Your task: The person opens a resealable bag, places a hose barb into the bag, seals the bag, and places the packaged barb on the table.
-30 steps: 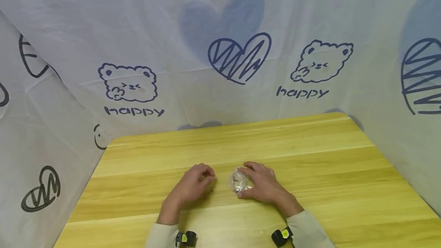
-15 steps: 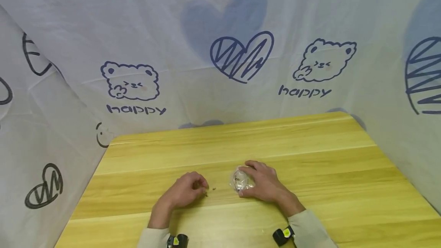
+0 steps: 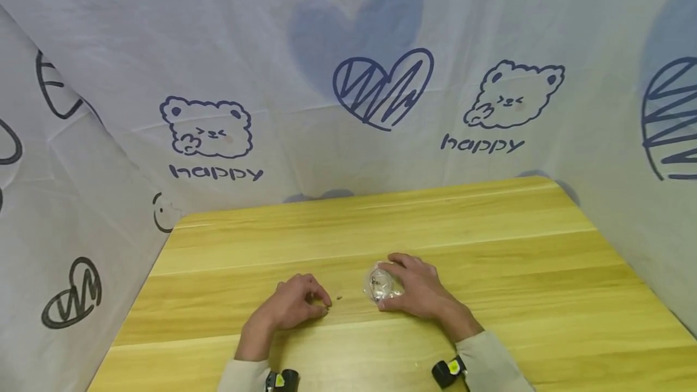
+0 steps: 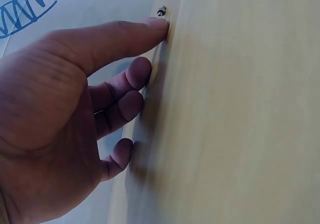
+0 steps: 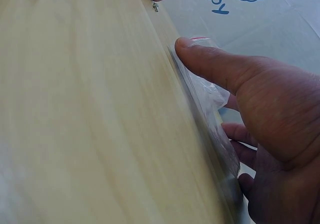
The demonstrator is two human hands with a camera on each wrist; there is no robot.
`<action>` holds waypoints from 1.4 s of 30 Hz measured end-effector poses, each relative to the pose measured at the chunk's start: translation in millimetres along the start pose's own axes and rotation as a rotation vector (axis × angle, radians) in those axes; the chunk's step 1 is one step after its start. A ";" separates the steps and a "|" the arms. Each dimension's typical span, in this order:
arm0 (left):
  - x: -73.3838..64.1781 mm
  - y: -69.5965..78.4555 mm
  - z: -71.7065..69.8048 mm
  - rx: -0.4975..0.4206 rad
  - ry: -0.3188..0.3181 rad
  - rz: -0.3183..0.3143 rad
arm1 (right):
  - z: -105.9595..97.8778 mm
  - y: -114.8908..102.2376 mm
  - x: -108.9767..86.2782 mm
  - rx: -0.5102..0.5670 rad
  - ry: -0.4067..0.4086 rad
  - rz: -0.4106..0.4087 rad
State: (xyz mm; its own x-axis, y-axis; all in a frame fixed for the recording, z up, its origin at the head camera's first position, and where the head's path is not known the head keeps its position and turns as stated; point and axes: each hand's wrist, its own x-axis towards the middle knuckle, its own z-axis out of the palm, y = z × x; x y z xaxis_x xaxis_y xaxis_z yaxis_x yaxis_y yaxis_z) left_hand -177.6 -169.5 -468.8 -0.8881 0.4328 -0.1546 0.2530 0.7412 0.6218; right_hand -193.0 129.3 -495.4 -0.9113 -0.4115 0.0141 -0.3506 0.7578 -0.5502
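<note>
My right hand holds a small clear plastic bag against the table, thumb on the near side and fingers on the far side. Small dark and shiny bits show inside it. A red line runs along the edge of the bag in the right wrist view. My left hand rests low over the table to the left, its thumb and index fingertips close around a tiny dark piece. Just right of those tips lies a second tiny piece, metallic and screw-like in the right wrist view.
Both hands work on a yellow wood-grain table with rounded far corners. A pale cloth printed with hearts and bears hangs behind it and along both sides. Each wrist wears a small black camera on a strap.
My left hand has drawn left and slightly nearer, uncovering the tiny pieces on the table. Its index finger has since reached down beside one. My right hand keeps its hold on the bag.
</note>
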 end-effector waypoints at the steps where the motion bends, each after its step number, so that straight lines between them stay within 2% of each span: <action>1: 0.0 0.1 0.4 0.004 0.003 0.003 | 0.0 0.0 -0.1 0.001 0.000 0.000; 10: -1.8 2.2 4.0 0.095 0.001 0.036 | 2.2 0.0 -0.5 -0.002 0.000 -0.002; 19: -3.6 8.2 8.6 0.179 -0.017 0.014 | 1.5 -0.1 -0.8 -0.005 -0.005 -0.004; 23: -2.8 8.4 8.9 0.198 0.027 0.015 | 0.2 -1.1 -1.0 -0.001 -0.003 -0.003; 30: -0.3 5.6 7.9 0.247 0.146 0.066 | -0.7 -1.4 -1.0 -0.001 0.002 0.001; 37: 2.4 5.2 8.6 0.266 0.160 0.073 | -1.0 -0.8 -0.6 0.004 0.006 -0.006; 42: 2.8 5.6 9.4 0.277 0.167 0.100 | -1.8 -1.0 -0.8 0.003 -0.002 -0.002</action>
State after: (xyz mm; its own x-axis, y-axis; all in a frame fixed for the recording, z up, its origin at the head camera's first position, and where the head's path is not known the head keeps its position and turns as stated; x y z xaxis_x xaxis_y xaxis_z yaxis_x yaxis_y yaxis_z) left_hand -175.0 -159.4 -472.9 -0.8983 0.4377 0.0388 0.4167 0.8204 0.3916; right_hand -192.2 129.8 -493.4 -0.9102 -0.4140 0.0136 -0.3519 0.7554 -0.5528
